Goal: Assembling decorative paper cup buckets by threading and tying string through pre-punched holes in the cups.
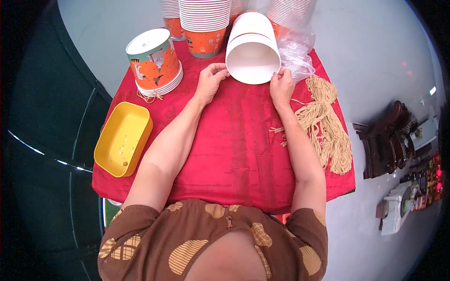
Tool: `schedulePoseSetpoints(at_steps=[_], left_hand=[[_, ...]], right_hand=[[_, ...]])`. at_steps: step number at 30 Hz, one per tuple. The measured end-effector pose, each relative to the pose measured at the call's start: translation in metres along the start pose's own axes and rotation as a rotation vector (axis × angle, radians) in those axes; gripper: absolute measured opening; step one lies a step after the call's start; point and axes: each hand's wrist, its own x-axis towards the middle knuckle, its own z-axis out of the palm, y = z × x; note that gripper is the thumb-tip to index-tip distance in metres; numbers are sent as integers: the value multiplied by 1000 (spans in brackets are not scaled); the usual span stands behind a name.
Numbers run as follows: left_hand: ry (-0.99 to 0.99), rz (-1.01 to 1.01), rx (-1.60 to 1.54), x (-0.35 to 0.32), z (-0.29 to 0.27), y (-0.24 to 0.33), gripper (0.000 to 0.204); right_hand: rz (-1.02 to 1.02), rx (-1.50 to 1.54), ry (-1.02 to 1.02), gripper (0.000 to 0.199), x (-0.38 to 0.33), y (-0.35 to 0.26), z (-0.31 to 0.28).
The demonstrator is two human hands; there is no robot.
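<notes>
A white paper bucket [255, 64] lies on its side at the far middle of the table, its round mouth toward me. My left hand [212, 80] is closed in a pinch at the left of its rim. At the right of the rim my right hand [282, 88] pinches too, fingers curled. Whether a thin string is also between my fingers cannot be made out. Beside my right forearm lies a bundle of tan strings [323, 124], a few loose ends reaching toward the wrist.
Upside down at the left stands a stack of orange patterned paper buckets [154, 65], with string at its lower rim. A yellow plastic tub [124, 140] sits nearer. Tall bucket stacks [205, 28] and a clear plastic bag [295, 54] line the back of the red tablecloth [225, 154].
</notes>
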Motion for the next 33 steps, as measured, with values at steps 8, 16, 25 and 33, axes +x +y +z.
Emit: schedulePoseSetpoints(at_steps=[8,16,25,33], left_hand=[[-25,-1,-23,-1,2,-1,21],[-37,12,30,1,1,-1,15],[-129,32,90,-2,-6,-2,20],[210,-57,-55,0,-10,31,26]], right_hand=[[-6,-36,3,15,-2,2,-1],[24,-65,-6,16,-5,-1,-7],[-111,-119,-11,10,-19,-7,-31],[-126,139,-88,14,-36,-33,-84]])
